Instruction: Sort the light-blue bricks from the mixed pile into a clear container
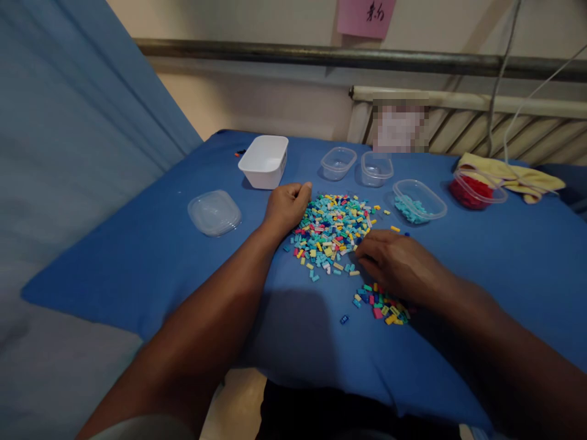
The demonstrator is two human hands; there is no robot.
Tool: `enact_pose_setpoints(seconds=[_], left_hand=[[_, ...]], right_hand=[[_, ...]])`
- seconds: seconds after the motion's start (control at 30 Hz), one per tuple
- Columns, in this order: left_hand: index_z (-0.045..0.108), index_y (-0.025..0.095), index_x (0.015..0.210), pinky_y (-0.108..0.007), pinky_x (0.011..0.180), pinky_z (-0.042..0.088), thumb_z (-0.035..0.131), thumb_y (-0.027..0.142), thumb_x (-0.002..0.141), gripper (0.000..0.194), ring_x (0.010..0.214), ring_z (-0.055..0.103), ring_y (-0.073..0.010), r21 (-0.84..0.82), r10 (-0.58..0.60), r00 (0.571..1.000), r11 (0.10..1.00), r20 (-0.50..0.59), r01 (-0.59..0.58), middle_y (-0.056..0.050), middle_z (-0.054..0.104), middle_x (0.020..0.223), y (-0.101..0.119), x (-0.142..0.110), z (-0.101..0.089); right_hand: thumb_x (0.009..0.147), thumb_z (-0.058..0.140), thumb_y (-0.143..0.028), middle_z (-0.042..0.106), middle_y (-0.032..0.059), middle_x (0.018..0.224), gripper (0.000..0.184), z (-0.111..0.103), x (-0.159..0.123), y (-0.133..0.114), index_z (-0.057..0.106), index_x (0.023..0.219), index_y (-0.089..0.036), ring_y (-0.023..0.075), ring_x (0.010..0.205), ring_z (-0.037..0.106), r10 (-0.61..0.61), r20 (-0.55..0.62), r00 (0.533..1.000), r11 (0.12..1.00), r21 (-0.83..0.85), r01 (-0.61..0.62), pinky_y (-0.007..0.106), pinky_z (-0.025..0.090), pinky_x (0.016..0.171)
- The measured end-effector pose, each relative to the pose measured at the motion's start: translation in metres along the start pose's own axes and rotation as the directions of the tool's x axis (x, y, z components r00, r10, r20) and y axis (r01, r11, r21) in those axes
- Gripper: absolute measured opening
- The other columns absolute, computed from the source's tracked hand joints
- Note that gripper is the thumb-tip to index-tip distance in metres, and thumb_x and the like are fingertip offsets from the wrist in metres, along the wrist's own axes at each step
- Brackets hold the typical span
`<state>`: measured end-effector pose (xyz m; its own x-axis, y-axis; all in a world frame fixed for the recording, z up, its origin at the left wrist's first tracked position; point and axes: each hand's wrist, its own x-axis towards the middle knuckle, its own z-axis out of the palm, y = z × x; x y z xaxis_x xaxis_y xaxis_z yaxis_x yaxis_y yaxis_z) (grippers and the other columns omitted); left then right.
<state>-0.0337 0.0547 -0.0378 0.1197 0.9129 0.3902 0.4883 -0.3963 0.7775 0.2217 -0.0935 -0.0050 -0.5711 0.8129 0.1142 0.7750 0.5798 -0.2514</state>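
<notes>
A large pile of small building bricks (334, 229) in turquoise, yellow, pink, white and dark blue lies on the blue cloth (293, 318). My left hand (287, 208) rests closed at the pile's left edge, thumb on top; whatever it may hold is hidden. At the right edge of the pile, my right hand (392, 256) has its fingers curled together over the bricks, and their tips are partly covered. A smaller heap of mixed bricks (380, 304) sits below this hand, with a single dark blue brick (344, 319) off to its left.
Behind the pile stand a white tub (265, 162) and two clear containers (338, 164). A clear box of turquoise bricks (419, 201) and one of red bricks (474, 189) stand right, near a yellow cloth (513, 174). A clear lid (214, 212) lies left.
</notes>
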Motion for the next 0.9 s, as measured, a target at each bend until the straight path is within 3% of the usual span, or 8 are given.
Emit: enact_pose_setpoints(seconds=[0.1,0.2,0.33,0.57,0.77,0.9], left_hand=[[0.062,0.021,0.063,-0.032,0.060,0.035,0.057,0.054,0.104,0.053,0.063,0.054,-0.0195,0.000,-0.003,1.000,1.000,-0.002,0.003,-0.003,0.058,0.061,0.000,0.000,0.000],[0.063,0.021,0.062,-0.032,0.060,0.035,0.057,0.054,0.104,0.054,0.063,0.054,-0.0194,0.013,0.005,1.000,1.000,-0.006,-0.005,-0.003,0.059,0.060,0.001,0.000,0.000],[0.063,0.021,0.063,-0.033,0.060,0.035,0.056,0.052,0.105,0.052,0.062,0.054,-0.0194,0.017,0.005,1.000,1.000,-0.005,-0.005,-0.002,0.057,0.059,0.002,0.000,0.001],[0.061,0.021,0.063,-0.033,0.060,0.034,0.056,0.052,0.105,0.053,0.063,0.053,-0.0198,0.013,0.022,1.000,1.000,0.000,-0.022,-0.003,0.056,0.060,0.000,0.000,0.002],[0.063,0.021,0.063,-0.034,0.060,0.033,0.057,0.051,0.105,0.052,0.062,0.053,-0.0196,0.016,0.024,1.000,1.000,-0.005,-0.024,-0.003,0.056,0.060,0.001,0.000,0.002],[0.062,0.021,0.062,-0.033,0.060,0.033,0.056,0.052,0.105,0.053,0.062,0.053,-0.0195,0.014,0.017,1.000,1.000,0.000,-0.017,-0.003,0.057,0.059,0.001,0.000,0.001]], right_hand=[[0.098,0.060,-0.009,0.073,0.0088,0.093,0.017,0.002,0.001,-0.003,0.074,0.095,-0.018,0.0232,0.085,0.069,0.041,0.008,0.999,0.999,0.017,-0.041,0.035,0.052,0.079],[0.093,0.062,-0.005,0.076,0.0091,0.103,0.025,0.003,0.001,-0.005,0.076,0.110,-0.018,0.0235,0.094,0.072,-0.007,-0.034,0.999,0.995,0.102,0.011,0.035,0.055,0.086],[0.097,0.061,-0.006,0.076,0.0103,0.107,0.024,0.005,0.001,-0.006,0.076,0.110,-0.019,0.0240,0.097,0.072,-0.111,-0.024,0.994,0.982,0.153,0.113,0.037,0.057,0.089],[0.097,0.066,-0.010,0.076,0.0097,0.110,0.025,0.000,-0.004,-0.006,0.075,0.118,-0.021,0.0243,0.098,0.072,-0.128,-0.017,0.992,0.969,0.209,0.129,0.038,0.058,0.089],[0.101,0.072,-0.019,0.076,0.0101,0.103,0.010,-0.001,0.003,-0.016,0.077,0.109,-0.020,0.0252,0.095,0.072,-0.081,0.029,0.996,0.985,0.157,0.076,0.037,0.056,0.085],[0.100,0.071,-0.016,0.076,0.0087,0.100,0.008,0.003,0.006,-0.017,0.078,0.101,-0.020,0.0239,0.094,0.072,-0.073,0.051,0.996,0.979,0.195,0.062,0.035,0.054,0.082]])
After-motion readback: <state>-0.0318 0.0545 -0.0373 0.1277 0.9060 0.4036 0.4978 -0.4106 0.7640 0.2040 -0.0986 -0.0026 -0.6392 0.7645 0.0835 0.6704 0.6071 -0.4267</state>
